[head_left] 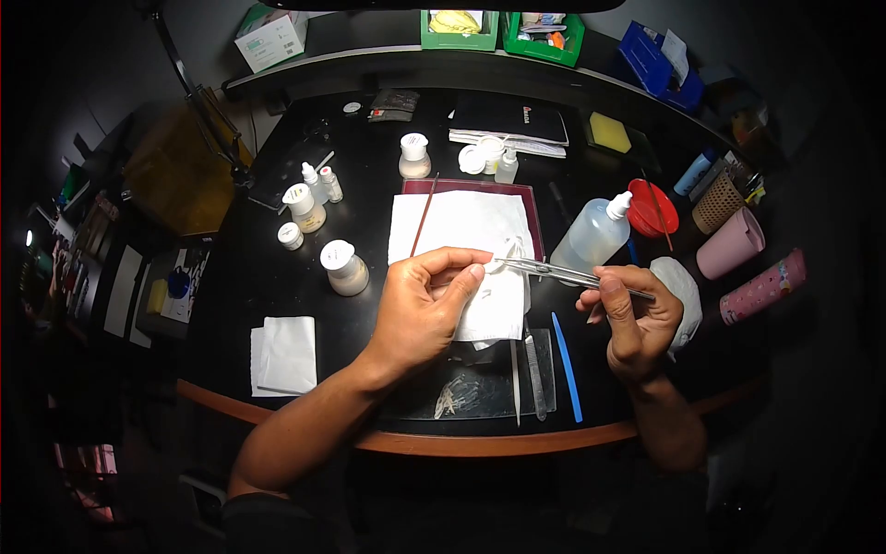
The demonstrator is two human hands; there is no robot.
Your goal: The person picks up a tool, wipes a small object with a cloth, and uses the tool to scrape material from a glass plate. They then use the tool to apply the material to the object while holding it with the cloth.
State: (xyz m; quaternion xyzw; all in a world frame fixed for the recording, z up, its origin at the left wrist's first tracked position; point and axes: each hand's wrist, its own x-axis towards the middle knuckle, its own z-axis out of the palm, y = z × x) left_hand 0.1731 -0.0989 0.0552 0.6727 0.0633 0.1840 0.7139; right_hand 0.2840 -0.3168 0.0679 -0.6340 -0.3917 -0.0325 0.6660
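Observation:
My left hand (427, 300) is closed in a pinch, thumb against index finger, above the white paper towel (429, 217). What sits between those fingertips is small and pale and hard to tell from the white behind it. My right hand (637, 319) grips metal tweezers (563, 272). Their tips point left and reach the left fingertips. Under the towel shows a dark red board (528, 198), and a thin brown brush (425, 214) lies across the towel. A clear squeeze bottle (593, 235) with a white cap stands just beyond the right hand.
Several white-lidded jars, one a powder jar (344, 268), stand on the left. Near the front edge lie a folded tissue (288, 355), a glass slab (461, 392), a metal spatula (535, 377) and a blue stick (567, 367). A red bowl (652, 208) and pink cup (731, 244) stand right.

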